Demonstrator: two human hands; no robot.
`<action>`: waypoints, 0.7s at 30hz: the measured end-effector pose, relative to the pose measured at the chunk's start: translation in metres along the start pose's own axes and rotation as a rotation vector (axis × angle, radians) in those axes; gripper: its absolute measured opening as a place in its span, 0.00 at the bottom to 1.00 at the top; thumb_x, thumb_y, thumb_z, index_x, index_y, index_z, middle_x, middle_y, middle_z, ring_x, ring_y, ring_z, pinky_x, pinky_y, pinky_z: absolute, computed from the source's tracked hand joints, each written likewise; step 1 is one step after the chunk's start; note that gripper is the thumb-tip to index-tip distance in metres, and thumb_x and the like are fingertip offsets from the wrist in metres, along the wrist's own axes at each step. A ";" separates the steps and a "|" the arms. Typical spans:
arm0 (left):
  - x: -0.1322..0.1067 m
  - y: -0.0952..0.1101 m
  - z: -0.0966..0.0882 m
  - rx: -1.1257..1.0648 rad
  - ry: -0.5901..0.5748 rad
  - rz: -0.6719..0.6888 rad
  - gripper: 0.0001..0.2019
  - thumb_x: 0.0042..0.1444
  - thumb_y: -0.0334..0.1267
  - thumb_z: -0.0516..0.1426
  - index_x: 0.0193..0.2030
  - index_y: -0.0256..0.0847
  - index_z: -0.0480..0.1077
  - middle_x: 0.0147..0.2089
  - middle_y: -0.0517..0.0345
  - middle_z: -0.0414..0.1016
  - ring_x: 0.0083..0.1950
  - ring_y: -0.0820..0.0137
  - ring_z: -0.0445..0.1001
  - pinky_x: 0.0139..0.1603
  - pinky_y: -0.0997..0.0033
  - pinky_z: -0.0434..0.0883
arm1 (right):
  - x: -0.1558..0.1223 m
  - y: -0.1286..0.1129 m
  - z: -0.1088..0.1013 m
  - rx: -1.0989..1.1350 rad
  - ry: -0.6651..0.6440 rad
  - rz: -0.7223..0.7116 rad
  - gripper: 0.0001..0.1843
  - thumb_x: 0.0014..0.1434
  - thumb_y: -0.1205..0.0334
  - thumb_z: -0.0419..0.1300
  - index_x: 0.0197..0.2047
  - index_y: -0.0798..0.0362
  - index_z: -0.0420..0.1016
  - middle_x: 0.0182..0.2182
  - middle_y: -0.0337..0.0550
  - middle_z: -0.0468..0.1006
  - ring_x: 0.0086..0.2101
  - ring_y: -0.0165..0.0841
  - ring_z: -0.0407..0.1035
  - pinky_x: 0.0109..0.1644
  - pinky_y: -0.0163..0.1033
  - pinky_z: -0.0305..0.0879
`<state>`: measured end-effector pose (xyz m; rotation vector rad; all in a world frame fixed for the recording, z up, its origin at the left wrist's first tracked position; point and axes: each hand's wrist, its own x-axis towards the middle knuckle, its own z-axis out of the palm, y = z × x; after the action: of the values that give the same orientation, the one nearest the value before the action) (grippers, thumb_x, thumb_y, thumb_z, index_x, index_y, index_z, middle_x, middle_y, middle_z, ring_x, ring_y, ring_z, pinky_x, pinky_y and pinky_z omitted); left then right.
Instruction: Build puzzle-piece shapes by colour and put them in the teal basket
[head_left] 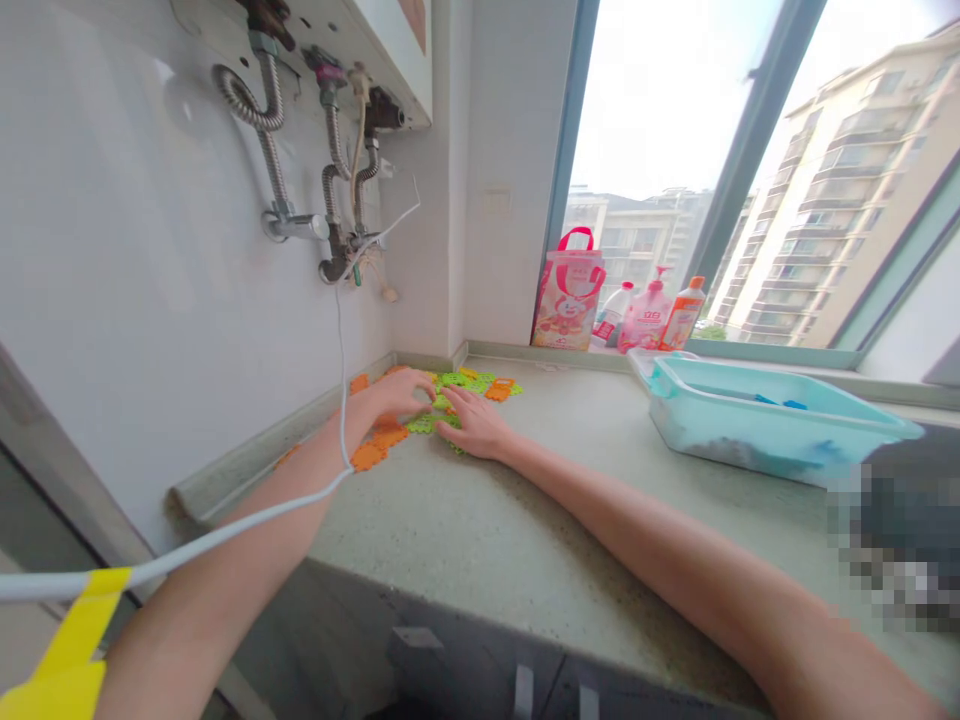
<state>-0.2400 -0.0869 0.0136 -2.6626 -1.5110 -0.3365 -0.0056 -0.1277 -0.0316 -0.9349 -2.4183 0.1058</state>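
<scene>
Flat, scalloped-edged pieces lie in the back left corner of the counter: orange pieces (370,456) toward the left, and green pieces (423,425) with cut-out patterns around both hands. A small orange piece (499,390) with a hole rests on the green ones at the right. My left hand (403,393) reaches over the orange pieces, its fingers bent and apart from the thumb, tips at the green pieces. Beside it, my right hand (478,424) lies palm down with fingers stretched over the green pieces, partly covering them. I see nothing gripped in either hand.
A white cable (343,400) hangs from the pipes (271,165) and crosses over my left forearm. To the right stands a light-blue plastic basin (750,437). A pink bag (568,310) and several bottles line the windowsill. The counter's front edge runs below my arms.
</scene>
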 end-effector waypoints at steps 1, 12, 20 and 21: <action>0.000 0.000 -0.002 -0.036 0.006 0.017 0.12 0.58 0.44 0.63 0.45 0.47 0.85 0.62 0.56 0.80 0.64 0.61 0.75 0.70 0.66 0.65 | 0.000 0.000 0.000 0.000 -0.007 -0.014 0.40 0.68 0.46 0.59 0.76 0.54 0.57 0.73 0.60 0.60 0.70 0.51 0.56 0.73 0.57 0.52; -0.002 -0.029 0.023 0.156 0.195 -0.426 0.32 0.62 0.27 0.49 0.73 0.33 0.64 0.72 0.41 0.68 0.72 0.60 0.68 0.72 0.64 0.63 | -0.002 -0.002 -0.010 0.030 -0.067 -0.206 0.15 0.69 0.52 0.62 0.51 0.52 0.80 0.49 0.48 0.81 0.51 0.41 0.72 0.61 0.46 0.62; 0.002 -0.028 0.035 0.215 0.135 -0.489 0.27 0.64 0.38 0.51 0.68 0.36 0.69 0.73 0.36 0.66 0.72 0.48 0.66 0.70 0.46 0.65 | -0.003 -0.003 -0.010 0.024 -0.044 -0.235 0.17 0.69 0.51 0.63 0.56 0.49 0.80 0.47 0.47 0.78 0.49 0.40 0.71 0.58 0.45 0.62; 0.004 -0.028 0.035 0.236 0.136 -0.503 0.26 0.64 0.39 0.51 0.67 0.35 0.71 0.72 0.35 0.67 0.71 0.47 0.67 0.70 0.45 0.65 | -0.003 -0.002 -0.009 0.028 -0.044 -0.232 0.17 0.69 0.52 0.63 0.57 0.48 0.80 0.48 0.47 0.78 0.50 0.40 0.71 0.58 0.45 0.62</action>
<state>-0.2562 -0.0639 -0.0207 -2.0171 -2.0137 -0.3279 -0.0005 -0.1323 -0.0242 -0.6397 -2.5399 0.0757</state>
